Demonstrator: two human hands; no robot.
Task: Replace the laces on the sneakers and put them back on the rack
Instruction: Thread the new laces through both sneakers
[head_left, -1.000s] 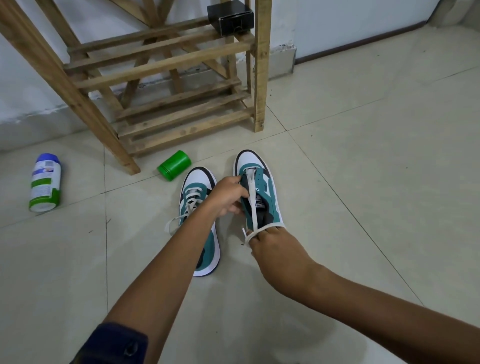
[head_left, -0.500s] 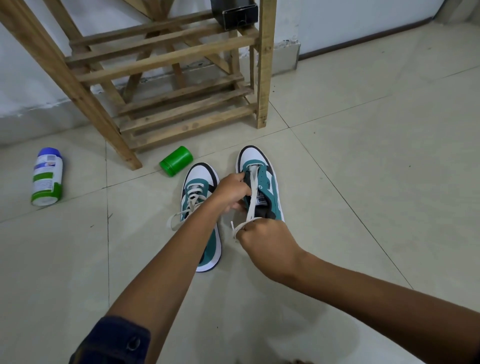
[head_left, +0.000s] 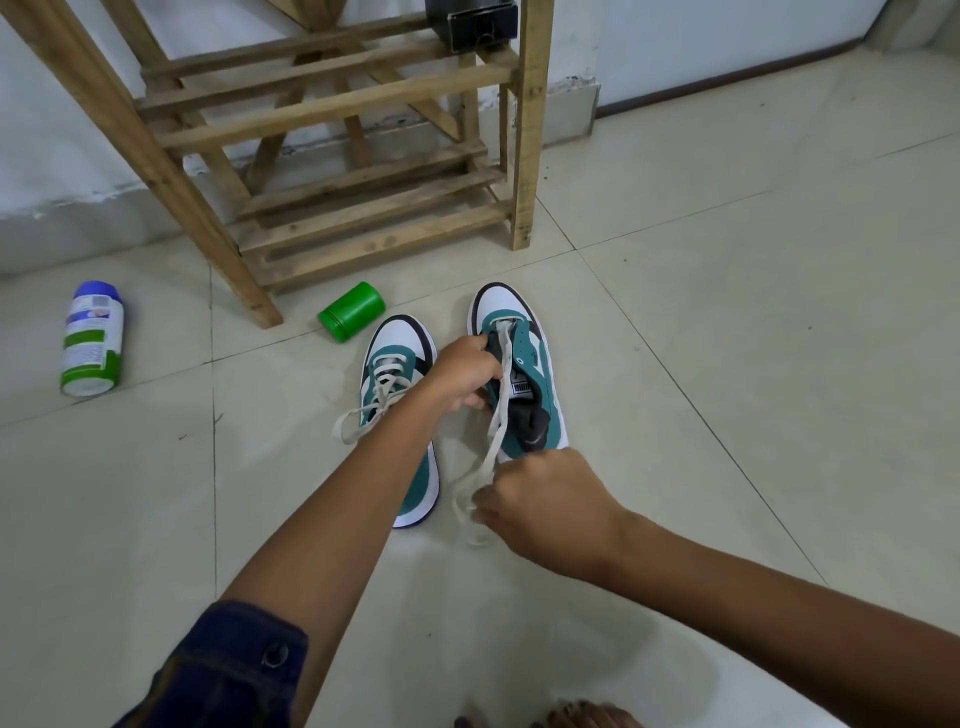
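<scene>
Head view: the right hand (head_left: 545, 512) has pulled the lace (head_left: 496, 415) back, so more hangs loose. The left hand (head_left: 462, 376) grips the right shoe (head_left: 535, 353), so the old lace is nearly out.

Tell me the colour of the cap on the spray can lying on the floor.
Blue, on the spray can; the head view shows it at far left.

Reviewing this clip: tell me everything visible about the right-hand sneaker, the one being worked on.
The right sneaker is teal with a white toe, black trim and a white sole, toe toward the wooden rack. It rests on the floor tiles. The left hand grips its near side; the right hand pinches its off-white lace, mostly unthreaded, running from the lowest eyelets.
</scene>
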